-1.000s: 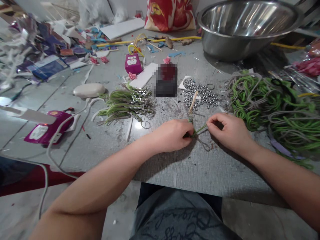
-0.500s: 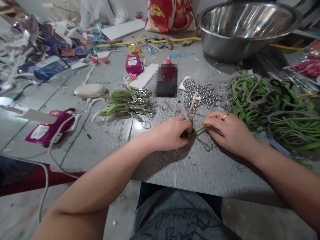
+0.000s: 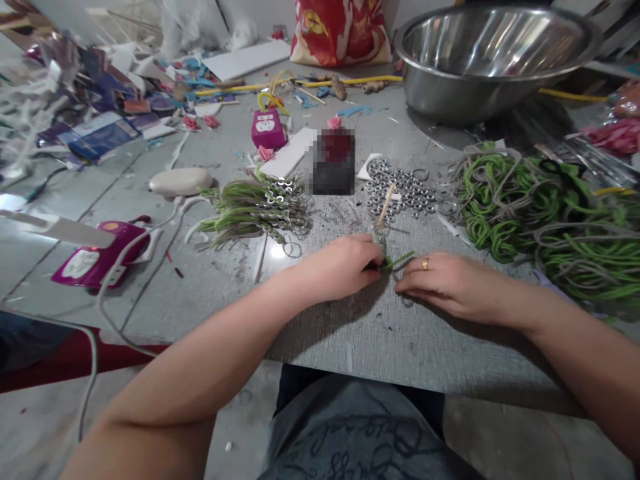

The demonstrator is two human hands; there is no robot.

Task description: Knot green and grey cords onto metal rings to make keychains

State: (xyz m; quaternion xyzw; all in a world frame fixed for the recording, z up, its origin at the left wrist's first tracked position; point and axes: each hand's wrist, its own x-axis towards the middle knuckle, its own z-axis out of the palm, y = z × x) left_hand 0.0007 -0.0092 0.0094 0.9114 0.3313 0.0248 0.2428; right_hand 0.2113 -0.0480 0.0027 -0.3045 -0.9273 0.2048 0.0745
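Note:
My left hand (image 3: 353, 267) is closed in a pinch on a green cord (image 3: 401, 260), whose end sticks out to the right of the fingertips. A bit of grey cord (image 3: 407, 303) curls out below the fingers of my right hand (image 3: 440, 283), which rests low over the table with its fingers together, closed on that cord. A gold ring is on one finger of that hand. Just beyond my hands lie a thin wooden stick (image 3: 386, 204) and a spread of small metal rings (image 3: 413, 190). The fingertips partly hide what they grip.
Finished-looking green-and-grey cord pieces with chains (image 3: 245, 207) lie to the left. A tangled heap of cords (image 3: 500, 200) is at right. A steel basin (image 3: 445, 93), a red bag (image 3: 343, 33), purple sockets (image 3: 267, 128), a white cable (image 3: 103, 287) and scraps (image 3: 107, 133) surround the workspace.
My right hand has let go of the green cord's end and moved down and slightly left onto the grey cord. My left hand has stayed nearly in place, pinching.

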